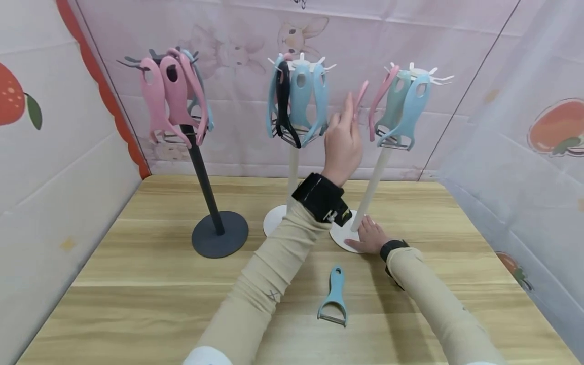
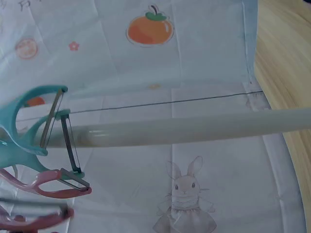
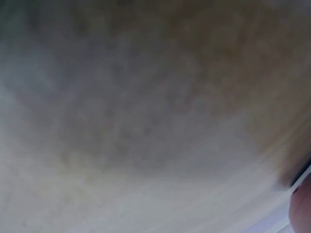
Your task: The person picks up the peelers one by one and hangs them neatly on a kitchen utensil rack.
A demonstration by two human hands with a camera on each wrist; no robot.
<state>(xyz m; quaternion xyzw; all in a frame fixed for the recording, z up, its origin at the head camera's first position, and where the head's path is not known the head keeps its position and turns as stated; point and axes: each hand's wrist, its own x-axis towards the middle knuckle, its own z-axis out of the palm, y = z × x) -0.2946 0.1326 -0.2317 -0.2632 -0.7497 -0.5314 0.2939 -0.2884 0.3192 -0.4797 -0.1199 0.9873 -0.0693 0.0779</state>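
Observation:
My left hand (image 1: 342, 142) is raised between the middle and right stands and pinches a pink peeler (image 1: 360, 99) by its handle, close to the pegs of the right white stand (image 1: 374, 182). That stand holds teal, blue and pink peelers (image 1: 406, 109). In the left wrist view its pole (image 2: 194, 128) runs across the frame, with teal and pink peelers (image 2: 34, 145) at the left. My right hand (image 1: 369, 235) lies flat on that stand's round base (image 1: 339, 235). A light blue peeler (image 1: 335, 299) lies on the table in front of me. The right wrist view is a blur.
A middle white stand (image 1: 293, 172) carries blue peelers and one black one. A dark grey stand (image 1: 205, 182) at the left carries pink peelers. The wooden table (image 1: 137, 284) is walled in by printed cloth at the back and on both sides.

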